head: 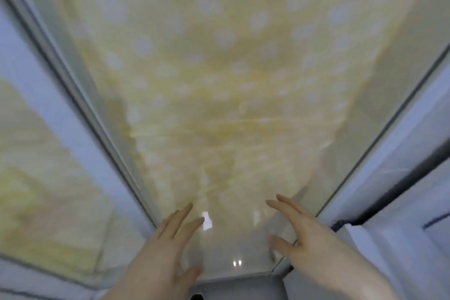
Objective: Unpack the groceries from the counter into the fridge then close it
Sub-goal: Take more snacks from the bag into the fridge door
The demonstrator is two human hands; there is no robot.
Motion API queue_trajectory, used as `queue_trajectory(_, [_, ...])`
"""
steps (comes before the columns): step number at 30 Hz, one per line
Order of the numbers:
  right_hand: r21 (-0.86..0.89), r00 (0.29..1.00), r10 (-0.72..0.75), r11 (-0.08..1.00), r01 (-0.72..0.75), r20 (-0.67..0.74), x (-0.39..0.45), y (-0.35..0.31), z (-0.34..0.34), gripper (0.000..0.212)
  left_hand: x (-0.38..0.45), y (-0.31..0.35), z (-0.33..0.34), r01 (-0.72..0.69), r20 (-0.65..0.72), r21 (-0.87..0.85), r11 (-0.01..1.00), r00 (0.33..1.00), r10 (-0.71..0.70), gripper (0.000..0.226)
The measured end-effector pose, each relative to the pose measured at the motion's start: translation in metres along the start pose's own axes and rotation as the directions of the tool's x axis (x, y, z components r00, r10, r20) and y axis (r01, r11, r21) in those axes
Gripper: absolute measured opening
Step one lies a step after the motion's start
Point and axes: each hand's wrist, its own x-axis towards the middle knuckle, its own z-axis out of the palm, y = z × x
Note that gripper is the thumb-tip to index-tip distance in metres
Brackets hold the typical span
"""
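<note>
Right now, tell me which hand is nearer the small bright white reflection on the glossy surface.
Left. The left hand has its fingertips just beside the white reflection; the right hand is farther off to the reflection's right.

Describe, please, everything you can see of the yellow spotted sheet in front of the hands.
The yellow spotted sheet fills most of the blurred view. It is pale yellow with rows of whitish dots, looks thin and glossy like plastic film, and shows wavy creases lower down. It runs away from the camera between grey-white framed edges on both sides. The left hand and right hand are spread open at its near end; whether they touch it cannot be told.
</note>
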Motion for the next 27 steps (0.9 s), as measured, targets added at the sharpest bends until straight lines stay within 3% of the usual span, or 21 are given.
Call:
queue_trajectory(3, [-0.083, 0.981, -0.151, 0.983, 0.162, 0.122, 0.017, -0.048, 0.023, 0.067, -0.06, -0.026, -0.017, 0.171, -0.118, 0.004, 0.985, 0.979, -0.169, 0.083])
queue_trajectory(6, [-0.173, 0.927, -0.314, 0.92, 0.35, 0.206, 0.032, -0.11, 0.054, 0.068, -0.13, -0.052, -0.035, 0.36, -0.199, -0.028, 0.932, 0.912, -0.358, 0.08])
queue_trajectory(13, [-0.177, 0.689, -0.573, 0.698, 0.694, 0.442, 0.044, -0.26, 0.153, 0.066, -0.295, -0.093, -0.054, 0.688, -0.388, -0.145, 0.712, 0.622, -0.68, 0.081])
queue_trajectory(20, [-0.055, 0.456, -0.677, 0.525, 0.85, 0.577, 0.013, -0.377, 0.261, 0.068, -0.438, -0.114, -0.051, 0.833, -0.449, -0.248, 0.495, 0.354, -0.82, 0.084])
queue_trajectory(27, [0.048, 0.266, -0.721, 0.383, 0.922, 0.639, -0.026, -0.462, 0.347, 0.066, -0.539, -0.125, -0.046, 0.889, -0.455, -0.329, 0.319, 0.147, -0.878, 0.084])
